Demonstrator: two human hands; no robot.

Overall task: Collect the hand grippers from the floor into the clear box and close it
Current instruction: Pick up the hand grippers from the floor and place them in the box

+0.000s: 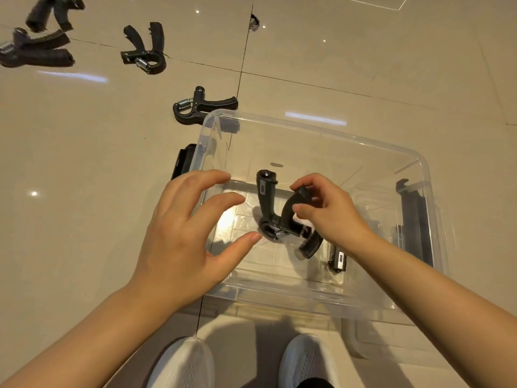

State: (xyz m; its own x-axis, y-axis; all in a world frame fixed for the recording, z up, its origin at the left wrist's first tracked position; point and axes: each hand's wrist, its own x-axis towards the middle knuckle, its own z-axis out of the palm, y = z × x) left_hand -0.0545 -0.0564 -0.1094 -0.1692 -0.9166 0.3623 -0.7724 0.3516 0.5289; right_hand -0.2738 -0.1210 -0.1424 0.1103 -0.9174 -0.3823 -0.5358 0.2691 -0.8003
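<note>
My right hand (333,211) pinches one curved handle of a black hand gripper (275,214), thumb and fingers clamped on it, holding it inside the clear box (321,130) just above the bottom. A second gripper (337,259) lies on the box floor beneath my right wrist. My left hand (181,236) hovers over the box's left wall, fingers spread apart, gripping nothing. Four more grippers sit on the tile floor (84,163): one (200,106) touching the far-left corner, three (145,49) (36,50) (53,12) further off.

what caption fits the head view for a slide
Right hand lowers a hand gripper into the clear box.
</note>
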